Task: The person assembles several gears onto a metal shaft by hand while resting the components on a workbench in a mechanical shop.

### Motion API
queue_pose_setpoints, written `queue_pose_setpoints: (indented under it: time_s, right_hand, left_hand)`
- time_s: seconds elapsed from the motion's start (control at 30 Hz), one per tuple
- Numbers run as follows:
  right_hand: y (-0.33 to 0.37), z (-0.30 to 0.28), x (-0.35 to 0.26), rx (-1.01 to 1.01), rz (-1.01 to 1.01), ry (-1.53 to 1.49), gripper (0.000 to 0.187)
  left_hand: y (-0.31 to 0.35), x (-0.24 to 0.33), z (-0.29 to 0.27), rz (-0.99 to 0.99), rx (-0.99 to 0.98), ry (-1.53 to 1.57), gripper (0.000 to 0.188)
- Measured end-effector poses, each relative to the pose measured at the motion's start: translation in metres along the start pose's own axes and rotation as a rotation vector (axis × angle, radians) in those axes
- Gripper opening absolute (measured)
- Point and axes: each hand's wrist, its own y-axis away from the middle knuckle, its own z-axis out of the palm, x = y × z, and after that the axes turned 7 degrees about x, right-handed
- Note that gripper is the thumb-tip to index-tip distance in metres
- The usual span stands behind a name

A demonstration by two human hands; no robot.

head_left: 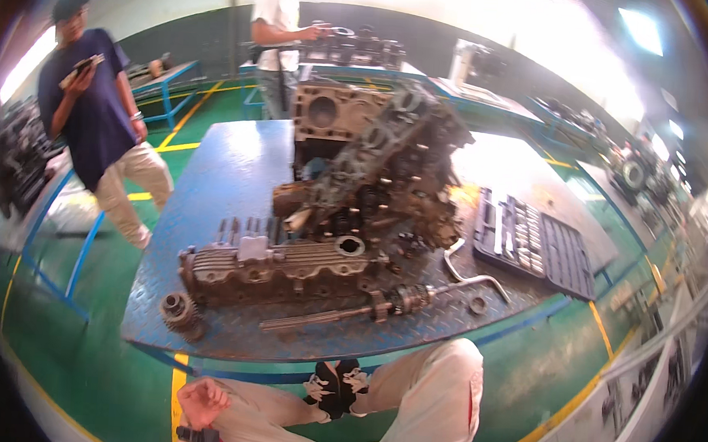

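My left hand (203,402) rests near my left thigh, its fingers loosely curled inward, and nothing shows in it. A dark watch is on that wrist. My right hand is out of view. Nearest to my left hand on the blue metal table (249,154) stands a toothed gear (179,314). Behind the gear lies a ribbed valve cover (278,269). A splined shaft with gears (381,305) lies along the near edge, beside a bent metal bar (480,279) and a small ring (478,306). In the middle sits a large, greasy engine block (382,158).
An open black socket set case (567,254) lies at the table's right. One person (93,108) walks at left holding a phone; another (280,34) stands at a far bench with engine parts. Blue workbenches (163,100) and yellow floor lines surround the table.
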Motion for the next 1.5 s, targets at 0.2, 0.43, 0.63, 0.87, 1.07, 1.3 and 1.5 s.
queue_pose_setpoints:
  time_s: [0.2, 0.43, 0.63, 0.87, 1.07, 1.3, 1.5]
  right_hand:
    - [0.074, 0.007, 0.140, 0.170, 0.097, -0.352, 0.018]
    - [0.073, 0.022, 0.150, 0.289, 0.039, -0.646, 0.019]
    - [0.074, 0.038, 0.151, 0.255, 0.071, -0.663, 0.020]
    - [0.078, 0.035, 0.158, 0.238, 0.107, -0.668, 0.021]
    - [0.090, 0.038, 0.172, 0.218, 0.149, -0.662, 0.022]
    - [0.098, 0.038, 0.187, 0.189, 0.196, -0.655, 0.023]
    - [0.102, 0.030, 0.178, 0.163, 0.204, -0.636, 0.024]
  left_hand:
    - [0.127, 0.020, -0.028, -0.006, 0.039, -0.116, 0.045]
    - [0.025, 0.001, -0.014, -0.084, 0.018, -0.083, 0.039]
    - [0.024, 0.016, -0.041, -0.042, 0.042, -0.057, 0.038]
    - [0.014, 0.015, -0.011, -0.096, -0.029, -0.025, 0.036]
    - [0.019, 0.014, 0.068, -0.077, -0.185, 0.004, 0.034]
    - [0.016, 0.015, 0.066, -0.042, -0.198, -0.039, 0.034]
    - [0.041, 0.045, -0.018, -0.112, 0.061, -0.070, 0.038]
